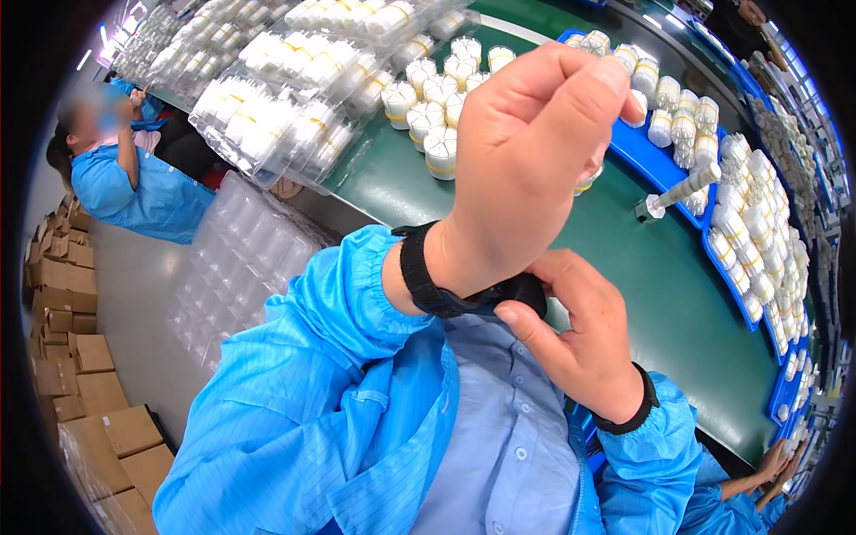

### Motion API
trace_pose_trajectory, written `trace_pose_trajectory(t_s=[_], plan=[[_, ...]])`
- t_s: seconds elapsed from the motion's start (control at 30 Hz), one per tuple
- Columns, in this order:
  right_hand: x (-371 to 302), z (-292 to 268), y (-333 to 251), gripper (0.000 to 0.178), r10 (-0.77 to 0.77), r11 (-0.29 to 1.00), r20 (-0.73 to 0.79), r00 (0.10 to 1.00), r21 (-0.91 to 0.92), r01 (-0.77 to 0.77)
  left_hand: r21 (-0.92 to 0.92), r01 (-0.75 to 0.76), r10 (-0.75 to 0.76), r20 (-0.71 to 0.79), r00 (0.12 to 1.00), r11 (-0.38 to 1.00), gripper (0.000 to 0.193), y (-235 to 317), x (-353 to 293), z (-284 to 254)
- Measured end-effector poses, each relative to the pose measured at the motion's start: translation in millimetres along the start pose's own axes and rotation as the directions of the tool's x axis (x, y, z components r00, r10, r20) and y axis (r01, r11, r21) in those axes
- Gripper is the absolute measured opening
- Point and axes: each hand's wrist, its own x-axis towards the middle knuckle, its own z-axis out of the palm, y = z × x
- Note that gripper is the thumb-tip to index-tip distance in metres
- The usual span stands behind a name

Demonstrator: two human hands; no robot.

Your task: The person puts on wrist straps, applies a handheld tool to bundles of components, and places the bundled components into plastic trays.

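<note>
My left hand (530, 152) is raised over the green table (615, 241), its fingers curled into a loose fist with nothing showing in them. A black strap (415, 269) circles my left wrist, with a small rounded black device (524, 292) on its underside. My right hand (584, 334) has its thumb and fingers about that device; its other fingers are partly hidden. Another black strap (646, 399) is round my right wrist. Beyond my left fist, several white cylinders with yellow bands (440, 147) stand upright on the table.
Clear trays of white cylinders (276, 120) are stacked at the far left, above clear plastic trays (241, 259). Blue trays (637, 152) of cylinders line the right. A ribbed post (682, 190) lies nearby. Cardboard boxes (111, 357) and a seated person (134, 187) are left; another person's hands (774, 465) lower right.
</note>
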Motion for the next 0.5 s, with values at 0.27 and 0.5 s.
trace_pose_trajectory(t_s=[0.27, 0.5], plan=[[-7, 16, -12, 0.031, 0.027, 1.0, 0.018, 0.999, 0.001, -0.027, -0.313, 0.287, -0.274, 0.085, 0.958, 0.905, 0.026, 15, -14, -4], [-11, 16, -20, 0.027, 0.189, 0.973, 0.18, 0.965, 0.094, -0.208, -0.532, 0.785, -0.609, 0.52, 0.599, 0.318, 0.027, 15, -16, -13]])
